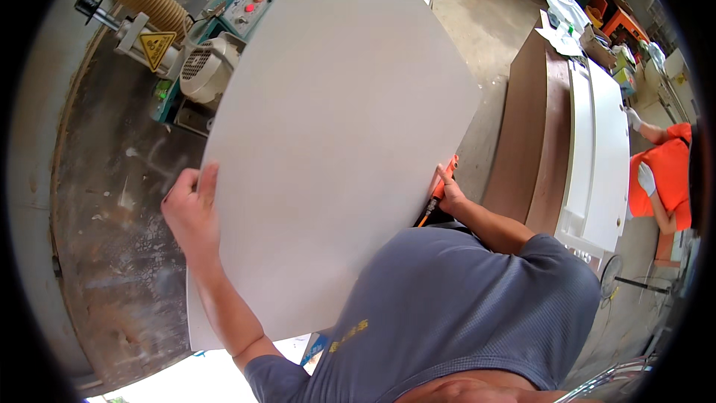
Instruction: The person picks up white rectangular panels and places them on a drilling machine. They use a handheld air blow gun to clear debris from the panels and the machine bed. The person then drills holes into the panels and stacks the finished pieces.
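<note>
White panel (343, 119) in left hand (192, 213), fingertips hidden, right hand (452, 198) half-hiding orange tool (441, 189)

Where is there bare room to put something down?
Two patches look free: the dark, stained floor between the left wall and the white panel, and the pale floor between the panel and the brown-sided stack. It's crowded at the stack's far end, with papers, and around the green machine.

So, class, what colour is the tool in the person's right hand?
Mostly orange; the tool in the right hand shows best in the head view.
</note>
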A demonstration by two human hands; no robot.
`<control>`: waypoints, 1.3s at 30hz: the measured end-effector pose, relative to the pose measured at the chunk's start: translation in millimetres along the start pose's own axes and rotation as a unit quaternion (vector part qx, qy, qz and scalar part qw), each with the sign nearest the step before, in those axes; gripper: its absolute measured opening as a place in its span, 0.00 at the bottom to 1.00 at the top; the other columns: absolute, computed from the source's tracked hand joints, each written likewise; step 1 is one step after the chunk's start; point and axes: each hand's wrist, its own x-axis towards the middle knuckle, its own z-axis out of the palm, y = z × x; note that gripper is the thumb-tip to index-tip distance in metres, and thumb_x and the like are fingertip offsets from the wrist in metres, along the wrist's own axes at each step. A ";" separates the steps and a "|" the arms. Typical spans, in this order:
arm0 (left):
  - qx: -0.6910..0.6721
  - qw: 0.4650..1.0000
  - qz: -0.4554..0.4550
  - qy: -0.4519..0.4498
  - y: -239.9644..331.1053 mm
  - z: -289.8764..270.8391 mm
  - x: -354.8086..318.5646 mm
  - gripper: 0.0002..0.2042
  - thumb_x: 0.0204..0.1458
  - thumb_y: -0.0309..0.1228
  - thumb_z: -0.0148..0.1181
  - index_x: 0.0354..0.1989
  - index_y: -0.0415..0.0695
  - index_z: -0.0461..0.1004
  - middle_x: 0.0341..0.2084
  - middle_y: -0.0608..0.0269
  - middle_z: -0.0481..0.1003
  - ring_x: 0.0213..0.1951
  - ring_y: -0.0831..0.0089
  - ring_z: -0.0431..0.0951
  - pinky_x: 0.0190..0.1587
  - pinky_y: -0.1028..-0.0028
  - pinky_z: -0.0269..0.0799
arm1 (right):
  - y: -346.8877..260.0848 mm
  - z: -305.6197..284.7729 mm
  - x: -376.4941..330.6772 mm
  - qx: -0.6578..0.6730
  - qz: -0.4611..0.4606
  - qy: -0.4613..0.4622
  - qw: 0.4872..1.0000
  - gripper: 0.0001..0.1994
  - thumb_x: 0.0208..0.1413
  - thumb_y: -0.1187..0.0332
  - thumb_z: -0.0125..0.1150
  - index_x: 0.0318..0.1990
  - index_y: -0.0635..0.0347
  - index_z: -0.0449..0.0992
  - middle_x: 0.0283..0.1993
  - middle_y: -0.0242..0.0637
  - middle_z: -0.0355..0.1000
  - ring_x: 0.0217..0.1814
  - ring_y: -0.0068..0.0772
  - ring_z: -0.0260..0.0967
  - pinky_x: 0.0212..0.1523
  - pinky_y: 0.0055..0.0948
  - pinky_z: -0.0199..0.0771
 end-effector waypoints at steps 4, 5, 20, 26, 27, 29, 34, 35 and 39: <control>0.022 0.995 -0.056 -0.074 38.9 116.9 74.9 0.27 0.53 0.55 0.57 0.23 0.37 0.71 0.18 0.47 0.70 0.23 0.48 0.66 0.29 0.60 0.65 | -63.3 -39.3 78.2 -0.010 0.032 0.073 0.997 0.34 0.53 0.44 0.61 0.61 0.56 0.63 0.62 0.38 0.66 0.62 0.42 0.63 0.63 0.45 0.61; 0.040 0.993 -0.069 -0.087 44.6 143.3 86.4 0.28 0.53 0.56 0.56 0.24 0.38 0.71 0.18 0.47 0.71 0.24 0.47 0.68 0.30 0.59 0.66 | -62.0 -59.4 96.0 -0.019 0.027 0.092 0.995 0.35 0.53 0.45 0.62 0.62 0.57 0.63 0.62 0.38 0.66 0.62 0.42 0.63 0.63 0.45 0.61; 0.032 0.934 -0.239 -0.262 13.0 556.4 210.5 0.26 0.54 0.55 0.52 0.34 0.38 0.72 0.35 0.46 0.75 0.41 0.46 0.73 0.42 0.55 0.68 | -299.4 -91.0 234.7 -0.052 0.077 0.311 0.946 0.27 0.50 0.53 0.70 0.49 0.64 0.68 0.43 0.41 0.71 0.40 0.41 0.71 0.43 0.46 0.77; 0.041 0.921 -0.299 -0.246 6.3 613.4 209.8 0.23 0.54 0.51 0.54 0.42 0.40 0.71 0.42 0.48 0.74 0.47 0.50 0.72 0.48 0.57 0.67 | -309.6 -110.3 286.3 -0.114 0.125 0.311 0.935 0.28 0.52 0.53 0.67 0.52 0.64 0.67 0.49 0.42 0.70 0.46 0.44 0.71 0.47 0.50 0.76; 0.037 0.919 -0.310 -0.239 9.3 620.9 208.1 0.23 0.54 0.50 0.54 0.43 0.40 0.71 0.43 0.49 0.74 0.48 0.51 0.72 0.49 0.57 0.67 | -308.4 -114.8 289.3 -0.094 0.131 0.283 0.945 0.29 0.53 0.53 0.67 0.54 0.64 0.67 0.51 0.43 0.70 0.48 0.45 0.70 0.49 0.51 0.75; 0.027 0.916 -0.333 -0.222 7.6 630.8 200.3 0.22 0.53 0.48 0.55 0.46 0.41 0.71 0.46 0.49 0.73 0.50 0.52 0.71 0.51 0.57 0.67 | -308.4 -129.9 294.3 -0.091 0.156 0.234 0.955 0.29 0.55 0.54 0.64 0.57 0.63 0.65 0.57 0.45 0.68 0.55 0.47 0.68 0.55 0.52 0.72; -0.051 0.932 -0.354 -0.061 30.4 600.3 134.1 0.23 0.53 0.45 0.57 0.52 0.42 0.70 0.52 0.51 0.72 0.55 0.56 0.70 0.56 0.59 0.67 | -325.6 -132.0 278.8 -0.166 0.188 0.216 0.944 0.27 0.56 0.51 0.62 0.57 0.59 0.66 0.55 0.40 0.69 0.52 0.43 0.70 0.50 0.47 0.75; -0.094 0.936 -0.338 -0.021 53.0 572.6 113.9 0.22 0.52 0.36 0.59 0.54 0.41 0.68 0.53 0.52 0.71 0.55 0.56 0.69 0.57 0.59 0.66 | -329.8 -128.9 275.1 -0.168 0.192 0.214 0.943 0.27 0.56 0.51 0.61 0.57 0.58 0.67 0.55 0.39 0.70 0.51 0.42 0.70 0.49 0.46 0.75; 0.036 0.887 -0.441 0.130 78.1 497.8 -67.8 0.31 0.52 0.43 0.60 0.60 0.39 0.59 0.59 0.46 0.61 0.61 0.52 0.60 0.62 0.58 0.57 | -335.5 -119.9 267.4 -0.206 0.203 0.228 0.930 0.24 0.58 0.50 0.59 0.55 0.56 0.69 0.52 0.36 0.72 0.49 0.40 0.71 0.47 0.44 0.76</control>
